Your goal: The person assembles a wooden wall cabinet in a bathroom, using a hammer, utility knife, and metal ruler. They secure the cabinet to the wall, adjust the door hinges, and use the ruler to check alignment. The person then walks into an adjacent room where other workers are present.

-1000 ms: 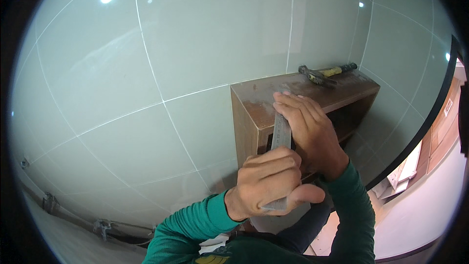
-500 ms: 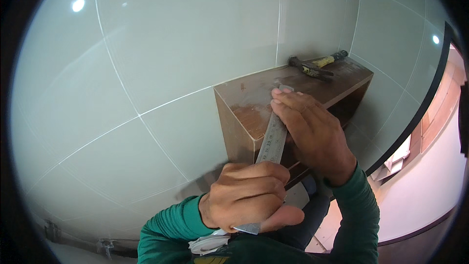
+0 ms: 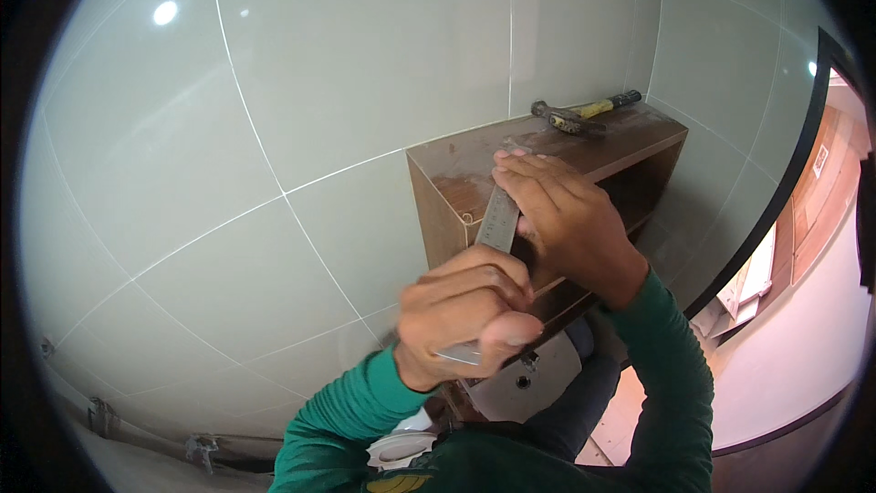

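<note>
Fingers of the left hand [image 3: 465, 303] close round the near end of a metal ruler [image 3: 498, 217], which slants up toward the wooden shelf unit [image 3: 630, 137]. Likely light, stiff, slick; best held across its flat faces, clear of edges. Right hand [image 3: 577, 224] covers far end; can't tell if pinching.

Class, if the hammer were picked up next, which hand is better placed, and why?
Probably the right hand: it lies nearer the hammer, at the upper end of the metal ruler, while the left hand is closed around the ruler, farther away.
</note>
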Available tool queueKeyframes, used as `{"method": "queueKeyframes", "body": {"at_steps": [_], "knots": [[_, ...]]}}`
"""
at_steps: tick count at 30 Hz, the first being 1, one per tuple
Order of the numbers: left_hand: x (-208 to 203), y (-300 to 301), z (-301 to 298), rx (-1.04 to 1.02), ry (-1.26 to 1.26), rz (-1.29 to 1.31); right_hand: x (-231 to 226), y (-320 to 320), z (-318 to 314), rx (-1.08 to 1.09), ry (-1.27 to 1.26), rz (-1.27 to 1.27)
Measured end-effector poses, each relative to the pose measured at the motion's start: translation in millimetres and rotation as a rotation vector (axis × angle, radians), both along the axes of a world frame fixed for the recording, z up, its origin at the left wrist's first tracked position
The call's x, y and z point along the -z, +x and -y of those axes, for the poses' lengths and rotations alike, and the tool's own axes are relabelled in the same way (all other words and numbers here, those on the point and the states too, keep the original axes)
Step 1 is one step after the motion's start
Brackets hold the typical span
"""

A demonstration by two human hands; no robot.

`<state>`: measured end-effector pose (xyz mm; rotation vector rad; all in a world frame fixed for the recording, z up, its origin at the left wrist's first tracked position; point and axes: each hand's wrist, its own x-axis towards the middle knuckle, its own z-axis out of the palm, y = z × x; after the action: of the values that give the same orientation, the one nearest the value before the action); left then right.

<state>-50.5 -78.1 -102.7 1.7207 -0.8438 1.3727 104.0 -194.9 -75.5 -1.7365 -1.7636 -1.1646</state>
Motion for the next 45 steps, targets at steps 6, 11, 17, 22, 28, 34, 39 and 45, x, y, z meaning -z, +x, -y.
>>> {"method": "queueKeyframes", "body": {"at_steps": [6, 11, 17, 22, 28, 34, 39, 45], "knots": [[5, 9, 35, -0.132, -0.137, 0.055, 7, 3, -5, -0.015, 0.061, -0.019], [7, 1, 14, -0.103, -0.062, -0.008, 8, 0, -8, 0.020, 0.037, -0.030], [0, -3, -14, 0.025, 0.066, -0.073, 5, -4, -4, 0.050, 0.027, 0.005], [-10, -6, -30, 0.131, 0.164, -0.140, 2, -6, -1, 0.097, 0.008, -0.001], [-6, -6, -55, 0.292, -0.271, -0.210, 3, -9, -5, 0.013, 0.025, -0.096], [-23, -14, -49, 0.137, -0.195, -0.207, 8, -3, -5, -0.120, 0.065, -0.136], [-68, -16, -42, 0.120, -0.194, -0.218, -6, -1, 4, -0.233, -0.001, -0.396], [-135, -39, -27, 0.473, 0.202, -0.270, -31, 0, 15, -0.378, 0.196, -0.394]]}}
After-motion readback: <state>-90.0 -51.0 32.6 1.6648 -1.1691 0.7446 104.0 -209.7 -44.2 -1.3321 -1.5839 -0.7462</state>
